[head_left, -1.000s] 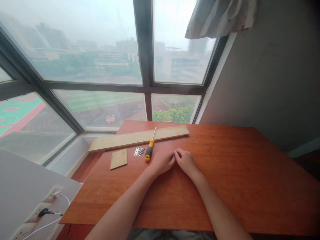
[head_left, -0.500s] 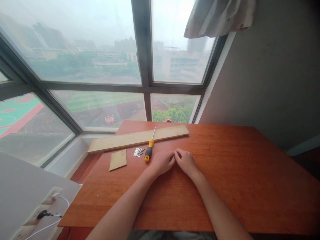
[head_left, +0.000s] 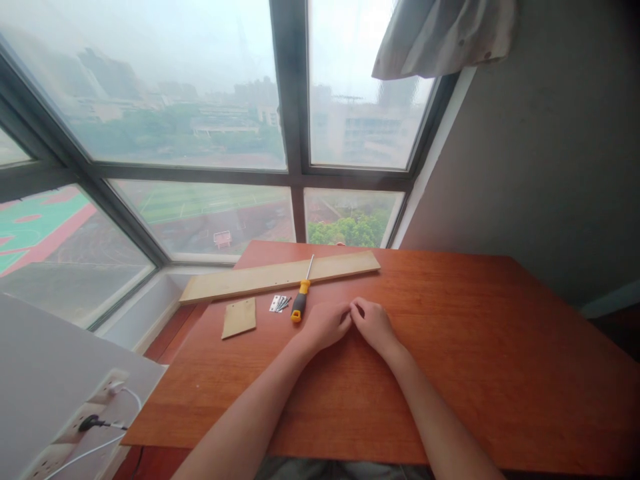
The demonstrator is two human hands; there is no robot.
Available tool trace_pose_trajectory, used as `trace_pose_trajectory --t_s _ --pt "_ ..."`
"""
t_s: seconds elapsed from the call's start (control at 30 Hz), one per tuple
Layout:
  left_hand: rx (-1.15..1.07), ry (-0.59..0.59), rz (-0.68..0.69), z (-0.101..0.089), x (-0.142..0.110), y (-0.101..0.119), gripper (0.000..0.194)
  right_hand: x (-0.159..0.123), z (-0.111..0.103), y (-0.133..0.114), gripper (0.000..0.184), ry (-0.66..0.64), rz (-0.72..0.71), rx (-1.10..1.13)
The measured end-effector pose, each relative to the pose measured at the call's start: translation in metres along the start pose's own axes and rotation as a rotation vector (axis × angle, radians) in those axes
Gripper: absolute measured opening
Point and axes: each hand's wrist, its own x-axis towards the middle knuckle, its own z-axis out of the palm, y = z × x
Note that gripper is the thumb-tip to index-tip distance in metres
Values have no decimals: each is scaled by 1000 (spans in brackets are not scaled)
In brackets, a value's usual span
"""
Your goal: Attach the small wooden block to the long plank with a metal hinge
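My left hand point(head_left: 327, 323) and my right hand point(head_left: 371, 321) rest on the wooden table point(head_left: 475, 360) with their fingertips meeting. Both have curled, closed fingers, and no object shows in either. Just left of my left hand lies a screwdriver point(head_left: 300, 301) with a yellow and black handle, its metal shaft lying across a long pale wooden board point(head_left: 240, 283). Several screws point(head_left: 283, 304) lie on and beside a small white metal hinge or plate point(head_left: 275, 304). Farther left is a small square wooden piece point(head_left: 239, 318) with holes near its top edge.
The long board reaches past the table's left edge. Beyond the table stand large windows point(head_left: 200, 210) with dark frames. A wall point(head_left: 525, 167) and a hanging curtain point(head_left: 440, 43) are at right. Power sockets with a black plug point(head_left: 90, 423) and cables are at lower left.
The camera view has shifted slightly, so the scene sits a little farther right. My hands keep the same pose, and nothing on the table has been moved.
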Motion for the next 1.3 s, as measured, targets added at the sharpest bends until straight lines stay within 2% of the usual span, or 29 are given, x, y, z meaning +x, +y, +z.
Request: trace_pose_trajectory --t_s 1.3 --pt "-16 -31 -15 -5 0 3 21 0 -3 -2 24 -9 13 1"
